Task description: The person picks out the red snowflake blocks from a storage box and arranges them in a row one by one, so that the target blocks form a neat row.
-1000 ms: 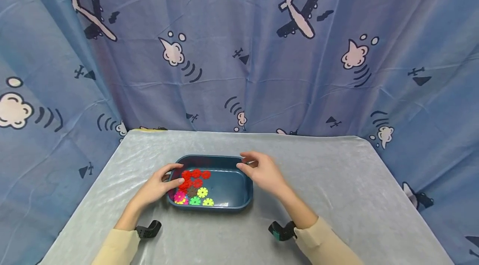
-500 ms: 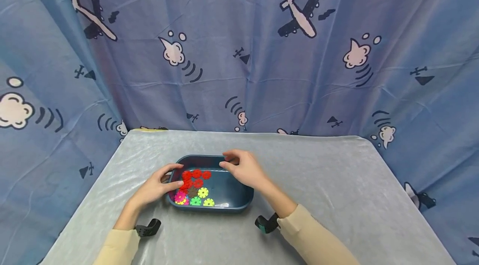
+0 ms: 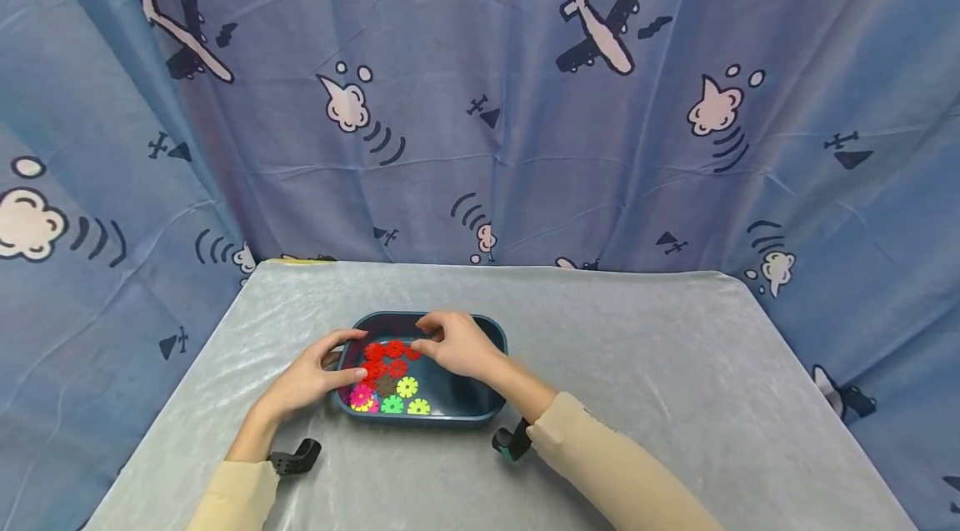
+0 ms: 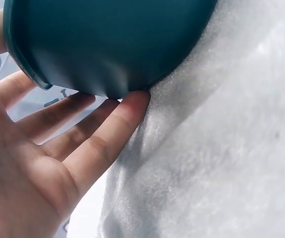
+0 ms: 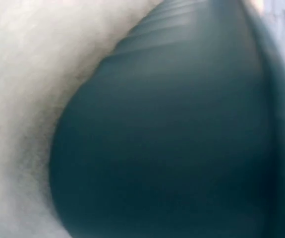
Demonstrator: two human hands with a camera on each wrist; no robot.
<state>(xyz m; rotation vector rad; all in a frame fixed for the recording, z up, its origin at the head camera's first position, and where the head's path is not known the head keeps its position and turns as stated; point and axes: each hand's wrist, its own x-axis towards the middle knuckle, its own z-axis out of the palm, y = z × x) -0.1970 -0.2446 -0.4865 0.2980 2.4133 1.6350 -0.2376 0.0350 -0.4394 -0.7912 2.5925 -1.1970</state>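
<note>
A dark teal plastic tray point(image 3: 459, 399) sits on the covered table, with small notched plastic discs gathered in its left half. Red discs point(image 3: 375, 368) lie toward the back; a brown disc point(image 3: 386, 385), yellow ones point(image 3: 407, 387), a green disc point(image 3: 392, 404) and a pink disc point(image 3: 361, 394) lie nearer the front. My left hand point(image 3: 309, 373) grips the tray's left end, thumb over the rim and fingers point(image 4: 107, 136) against the outer wall. Over the tray, my right hand point(image 3: 459, 345) has thumb and forefinger apart, close to the rightmost red disc. Its fingertips are outside the right wrist view.
A silvery-white cloth point(image 3: 637, 381) covers the table around the tray. Behind and at both sides hangs a blue curtain point(image 3: 420, 206) with printed airplanes. The right wrist view is mostly filled by the blurred outer wall of the tray.
My right hand has moved left from the tray's right end to above the red discs. The left hand has stayed on the left end, and the discs look unmoved.
</note>
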